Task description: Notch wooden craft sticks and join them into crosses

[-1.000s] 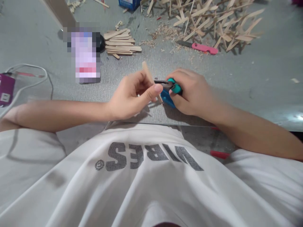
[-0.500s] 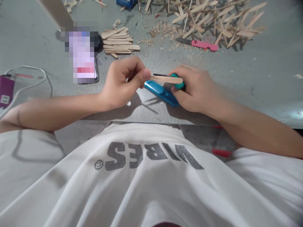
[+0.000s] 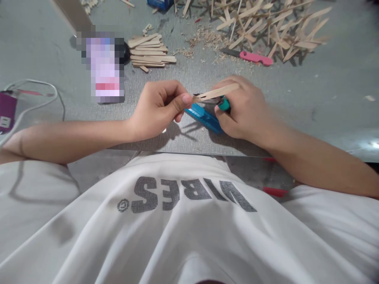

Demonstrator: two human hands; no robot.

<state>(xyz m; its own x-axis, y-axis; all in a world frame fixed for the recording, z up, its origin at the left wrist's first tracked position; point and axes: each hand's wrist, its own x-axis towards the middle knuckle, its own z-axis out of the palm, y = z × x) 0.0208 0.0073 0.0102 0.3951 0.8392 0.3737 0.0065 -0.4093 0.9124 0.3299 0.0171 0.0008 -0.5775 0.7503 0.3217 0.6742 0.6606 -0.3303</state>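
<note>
My left hand (image 3: 166,104) pinches one end of a wooden craft stick (image 3: 220,91) between thumb and fingertips. The stick points right and slightly up, with a dark split near the pinched end. My right hand (image 3: 244,104) is closed round a teal-handled cutting tool (image 3: 224,104). Its metal jaws lie at the stick near my left fingertips; whether they are scissors or pliers I cannot tell. The stick's far end passes in front of my right fingers. Below both hands, a long blue plastic object (image 3: 205,118) lies on the table, partly hidden.
A pile of craft sticks (image 3: 251,23) and wood shavings (image 3: 207,36) lie at the back. A pink-handled knife (image 3: 256,58) is in front of them. Stacked sticks (image 3: 152,51) lie beside a blurred phone (image 3: 106,71). A cable (image 3: 38,85) and purple box (image 3: 6,112) are at left.
The craft stick has tilted, its right end rising. My left hand has shifted slightly right, and the tool's jaws have moved closer together around the stick.
</note>
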